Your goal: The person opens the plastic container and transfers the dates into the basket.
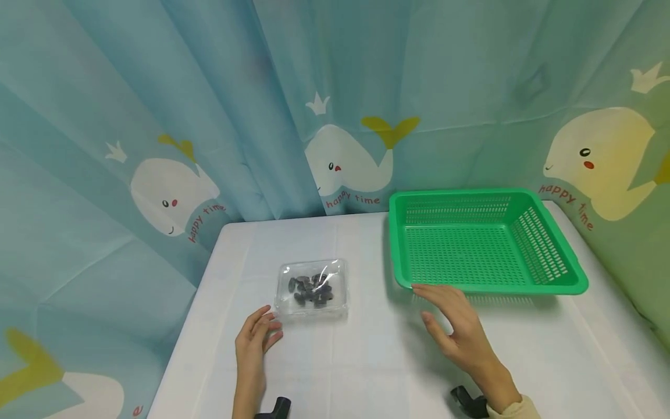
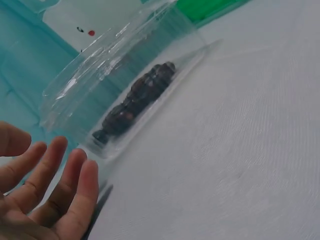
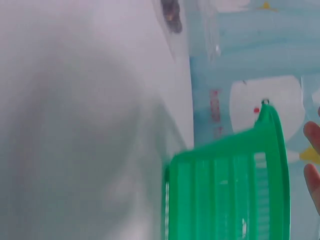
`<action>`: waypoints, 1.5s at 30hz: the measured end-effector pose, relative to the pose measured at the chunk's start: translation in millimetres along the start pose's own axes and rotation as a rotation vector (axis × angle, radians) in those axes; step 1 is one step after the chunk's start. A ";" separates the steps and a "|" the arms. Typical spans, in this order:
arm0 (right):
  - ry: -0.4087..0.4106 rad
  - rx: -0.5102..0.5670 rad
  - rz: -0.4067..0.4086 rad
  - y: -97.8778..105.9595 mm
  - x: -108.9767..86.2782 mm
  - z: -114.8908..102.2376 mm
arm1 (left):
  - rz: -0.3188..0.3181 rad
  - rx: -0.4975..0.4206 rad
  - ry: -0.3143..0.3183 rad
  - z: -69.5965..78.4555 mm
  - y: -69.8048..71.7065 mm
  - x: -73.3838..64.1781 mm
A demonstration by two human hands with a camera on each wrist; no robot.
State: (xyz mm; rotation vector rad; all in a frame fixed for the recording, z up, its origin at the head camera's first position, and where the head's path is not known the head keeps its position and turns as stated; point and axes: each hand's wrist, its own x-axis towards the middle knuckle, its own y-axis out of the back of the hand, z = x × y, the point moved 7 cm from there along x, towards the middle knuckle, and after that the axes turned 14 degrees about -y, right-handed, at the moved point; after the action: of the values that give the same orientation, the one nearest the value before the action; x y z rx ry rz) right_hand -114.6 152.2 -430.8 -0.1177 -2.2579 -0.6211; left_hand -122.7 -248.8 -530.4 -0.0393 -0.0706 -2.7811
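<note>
A clear plastic box (image 1: 337,288) with several small dark pieces (image 1: 312,290) inside lies on the white table. Beside its front left corner is my left hand (image 1: 255,337), fingers loosely bent and holding nothing. The left wrist view shows the fingertips (image 2: 89,172) right by the end of the box (image 2: 75,97), with the dark pieces (image 2: 137,97) heaped along its bottom. My right hand (image 1: 455,326) hovers over the near left corner of a green basket (image 1: 395,244), thumb apart from the fingers. In the right wrist view only fingertips (image 3: 314,180) show, past the basket's rim (image 3: 281,175).
The green basket has slotted walls and a perforated bottom, and sits at the back right of the white tablecloth (image 1: 366,349). A blue-green curtain (image 1: 251,116) printed with whales hangs right behind the table and along its sides. Dark wrist devices (image 1: 469,401) show at both wrists.
</note>
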 end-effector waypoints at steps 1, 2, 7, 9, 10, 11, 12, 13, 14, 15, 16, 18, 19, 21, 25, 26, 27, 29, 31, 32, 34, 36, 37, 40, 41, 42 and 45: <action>0.005 0.013 -0.003 -4.6 2.0 -1.8 | -0.005 -0.013 0.005 -1.1 -1.3 -0.2; 0.010 0.024 -0.006 -9.2 4.1 -3.7 | -0.010 -0.030 0.008 -1.9 -2.6 -0.3; 0.044 0.056 -0.035 -34.2 13.1 -15.1 | -0.048 -0.108 0.031 -6.1 -10.3 -1.7; 0.056 0.055 -0.055 -44.6 15.4 -20.1 | -0.052 -0.130 0.043 -8.2 -12.2 -2.3; 0.061 0.054 -0.064 -49.4 16.1 -22.7 | -0.050 -0.138 0.049 -9.2 -12.8 -2.6; 0.064 0.052 -0.074 -54.0 16.8 -25.1 | -0.045 -0.151 0.055 -10.3 -13.2 -2.8; 0.067 0.049 -0.081 -58.2 17.3 -27.3 | -0.046 -0.159 0.055 -10.9 -13.7 -2.9; 0.066 0.046 -0.090 -62.3 17.8 -29.4 | -0.043 -0.170 0.059 -11.6 -14.2 -3.3; 0.063 0.041 -0.099 -66.2 18.0 -31.1 | -0.043 -0.180 0.062 -12.3 -14.7 -3.4; 0.060 0.038 -0.107 -69.9 18.3 -32.7 | -0.044 -0.189 0.063 -13.0 -15.1 -3.4; 0.056 0.034 -0.117 -73.7 18.5 -34.2 | -0.046 -0.196 0.065 -13.4 -15.2 -3.7; 0.048 0.021 -0.141 -82.4 19.1 -36.9 | -0.053 -0.209 0.061 -14.1 -15.1 -3.7; 0.049 0.016 -0.152 -87.0 19.7 -38.3 | -0.052 -0.219 0.063 -14.8 -14.9 -3.6; 0.052 0.010 -0.175 -96.3 21.1 -40.7 | -0.054 -0.236 0.057 -15.7 -14.2 -2.8; 0.050 -0.005 -0.227 -117.1 25.6 -45.0 | -0.059 -0.258 0.055 -18.1 -14.0 -1.4; 0.048 -0.012 -0.240 -123.0 26.6 -46.0 | -0.060 -0.258 0.056 -18.7 -14.1 -1.3; 0.047 -0.023 -0.254 -129.2 27.7 -47.0 | -0.063 -0.257 0.055 -19.2 -14.3 -1.3; 0.054 -0.051 -0.278 -142.3 29.8 -50.0 | -0.064 -0.250 0.056 -20.1 -14.6 -1.6; 0.068 -0.077 -0.299 -155.5 32.5 -53.5 | -0.060 -0.250 0.058 -20.5 -14.5 -1.7; 0.078 -0.097 -0.309 -162.0 34.0 -55.2 | -0.059 -0.253 0.060 -20.7 -14.3 -1.4; 0.109 -0.147 -0.327 -174.4 36.6 -59.1 | -0.058 -0.261 0.064 -20.7 -14.5 -0.9; 0.154 -0.215 -0.346 -185.1 38.2 -63.3 | -0.059 -0.266 0.065 -20.7 -14.7 -0.5; 0.178 -0.249 -0.354 -189.8 38.7 -65.3 | -0.058 -0.267 0.065 -20.6 -15.0 -0.5; 0.232 -0.344 -0.380 -201.4 39.5 -69.6 | -0.058 -0.261 0.063 -20.0 -15.2 -1.0; 0.239 -0.367 -0.390 -204.4 39.8 -70.5 | -0.057 -0.261 0.063 -19.7 -15.2 -1.2; 0.241 -0.384 -0.400 -207.2 40.1 -70.8 | -0.053 -0.260 0.063 -19.5 -15.0 -1.3; 0.231 -0.425 -0.431 -214.1 40.4 -70.8 | -0.046 -0.262 0.069 -19.3 -14.3 -1.8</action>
State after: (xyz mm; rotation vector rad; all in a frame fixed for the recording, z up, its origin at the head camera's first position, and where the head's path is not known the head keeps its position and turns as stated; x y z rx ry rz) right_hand -153.6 -73.1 -446.1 0.2289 -1.9068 -1.2708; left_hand -126.4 -235.9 -550.4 -0.0078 0.3139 -2.8163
